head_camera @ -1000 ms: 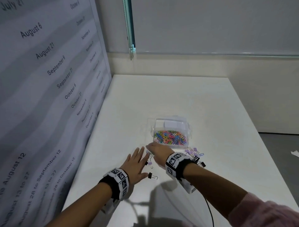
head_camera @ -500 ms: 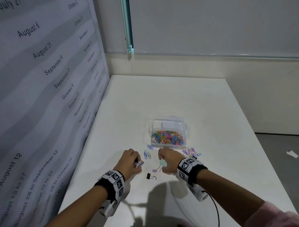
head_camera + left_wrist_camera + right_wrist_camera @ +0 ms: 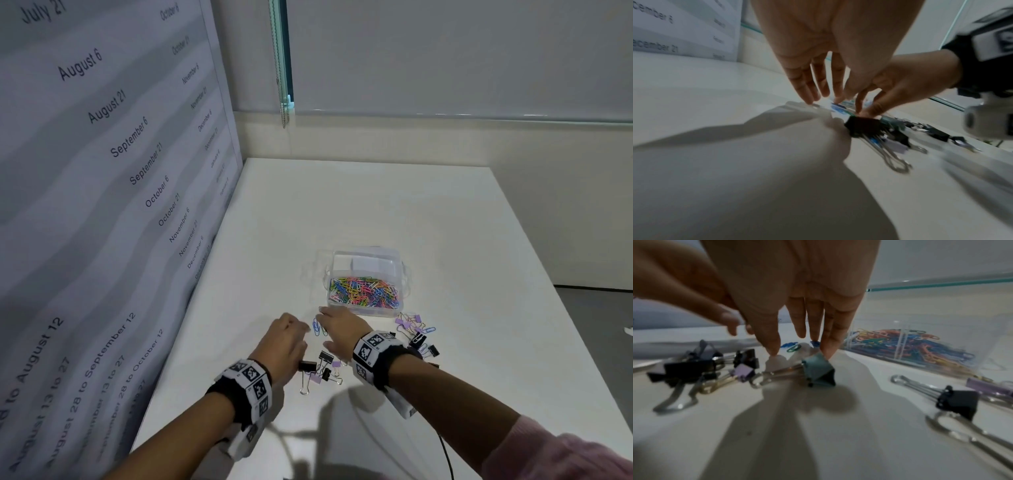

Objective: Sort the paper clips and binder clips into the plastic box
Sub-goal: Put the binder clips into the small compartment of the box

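Note:
The clear plastic box [image 3: 365, 260] holds a heap of coloured paper clips [image 3: 364, 291]. In front of its near left corner lie a few loose paper clips [image 3: 318, 327], blue and green. My left hand [image 3: 305, 330] reaches down to them with straight fingers, and a fingertip touches a blue clip [image 3: 836, 105]. My right hand [image 3: 322, 317] is beside it with fingers spread downward. In the right wrist view its fingertips [image 3: 828, 348] touch the table next to a teal binder clip [image 3: 818, 371]. Neither hand holds anything.
A small pile of black and purple binder clips [image 3: 318, 370] lies just behind my hands. Another scatter of binder and paper clips [image 3: 414, 334] sits right of my right wrist. A printed wall panel [image 3: 102, 205] borders the white table [image 3: 342, 205] on the left.
Half a second ago my left hand held a purple binder clip and my right a teal one. Both clips now lie on the table, and both hands have moved forward to the loose paper clips.

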Available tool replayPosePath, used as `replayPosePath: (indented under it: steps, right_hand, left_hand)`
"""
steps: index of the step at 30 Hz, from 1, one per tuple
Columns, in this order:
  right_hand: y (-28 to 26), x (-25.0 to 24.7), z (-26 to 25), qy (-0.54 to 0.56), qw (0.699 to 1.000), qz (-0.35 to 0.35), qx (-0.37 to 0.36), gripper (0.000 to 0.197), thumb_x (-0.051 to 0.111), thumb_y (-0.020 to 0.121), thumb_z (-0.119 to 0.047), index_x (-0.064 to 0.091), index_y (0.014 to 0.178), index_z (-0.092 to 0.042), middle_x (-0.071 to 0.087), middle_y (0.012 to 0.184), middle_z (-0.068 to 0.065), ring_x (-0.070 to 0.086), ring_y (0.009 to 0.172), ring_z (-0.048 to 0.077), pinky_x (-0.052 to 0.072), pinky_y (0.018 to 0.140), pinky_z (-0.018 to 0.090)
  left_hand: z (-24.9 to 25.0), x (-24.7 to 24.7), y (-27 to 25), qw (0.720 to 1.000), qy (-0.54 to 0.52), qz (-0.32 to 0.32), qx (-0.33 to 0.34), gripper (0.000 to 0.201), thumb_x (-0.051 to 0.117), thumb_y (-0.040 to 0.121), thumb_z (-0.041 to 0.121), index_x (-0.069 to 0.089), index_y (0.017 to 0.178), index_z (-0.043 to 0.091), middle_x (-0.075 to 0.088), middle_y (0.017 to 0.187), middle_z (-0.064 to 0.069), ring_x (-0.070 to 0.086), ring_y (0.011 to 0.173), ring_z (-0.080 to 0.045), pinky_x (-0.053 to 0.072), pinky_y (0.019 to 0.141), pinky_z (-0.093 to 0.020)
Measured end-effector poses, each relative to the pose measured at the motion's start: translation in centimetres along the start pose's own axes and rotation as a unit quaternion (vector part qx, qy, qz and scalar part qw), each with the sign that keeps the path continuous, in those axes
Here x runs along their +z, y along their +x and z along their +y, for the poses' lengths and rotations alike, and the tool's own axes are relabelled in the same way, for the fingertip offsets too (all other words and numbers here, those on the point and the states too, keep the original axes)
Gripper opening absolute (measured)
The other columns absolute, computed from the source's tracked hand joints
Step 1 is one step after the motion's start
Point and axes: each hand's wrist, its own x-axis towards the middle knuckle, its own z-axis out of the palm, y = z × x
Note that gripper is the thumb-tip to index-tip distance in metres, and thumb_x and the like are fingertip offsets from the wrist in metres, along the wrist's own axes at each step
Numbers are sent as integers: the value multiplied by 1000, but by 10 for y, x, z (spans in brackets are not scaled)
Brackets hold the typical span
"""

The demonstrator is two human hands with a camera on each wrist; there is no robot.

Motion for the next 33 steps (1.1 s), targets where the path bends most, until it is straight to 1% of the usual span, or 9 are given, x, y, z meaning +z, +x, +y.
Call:
replayPosePath:
  steps: [6,10,13,18,21,25,27,30,33]
  right_hand:
    - [0,5,2,47,998,40,-16,39,54,86,-9,52,125,-10,49,131,9,41,123,28,38,105,38]
    - [1,6,7,85,995,52,25,51,61,84,-15,43,131,-8,46,131,13,43,123,28,36,105,36]
    - [3,8,7,95,994,46,42,56,63,85,-20,39,134,-8,45,132,13,42,125,28,34,105,35]
    - [5,10,4,142,987,57,56,37,59,87,-19,55,122,-10,51,120,12,47,115,26,38,95,32]
    - [6,8,3,157,984,63,62,25,56,88,-16,64,111,-9,55,116,13,50,112,26,38,93,31]
    - [6,4,2,156,984,59,66,18,55,87,-10,68,99,-6,60,111,15,56,104,28,43,88,31]
    - [5,4,2,142,987,44,65,17,53,88,-8,67,98,-6,60,111,15,57,103,29,44,86,32]
    - [3,7,4,104,993,19,60,16,50,89,-4,61,100,-4,55,113,16,54,106,30,42,86,33]
    - [-2,8,9,67,996,3,51,19,49,87,0,55,105,-1,53,115,19,51,109,32,42,88,36]
  left_hand:
    - [-4,-10,33,997,46,-35,-55,34,53,87,9,56,121,9,48,121,-11,49,114,-26,35,93,-23]
    - [-4,-10,40,993,71,-70,-64,22,53,87,8,60,108,10,55,104,-6,56,105,-25,40,87,-27]
    - [-3,-10,41,992,72,-91,-56,17,52,87,7,63,101,8,45,94,1,57,102,-25,41,85,-26]
    - [-2,-7,39,991,71,-113,-27,16,51,87,5,62,99,6,46,97,-3,55,100,-26,40,86,-26]
    - [2,-8,38,991,50,-118,-28,15,54,85,5,61,97,12,48,91,2,55,90,-23,38,80,-24]
    - [5,-8,37,992,10,-120,-30,31,58,81,3,47,72,30,52,75,9,50,76,-15,37,67,-15]
    - [8,-8,37,992,8,-123,-23,23,60,81,4,56,82,27,53,77,8,51,77,-14,38,67,-13]
    - [11,-7,39,990,26,-138,-7,28,63,84,10,61,111,14,52,90,5,53,86,-16,42,83,-25]
    - [11,-6,39,989,42,-144,8,31,61,85,11,61,116,13,51,94,-1,56,94,-22,43,90,-31]
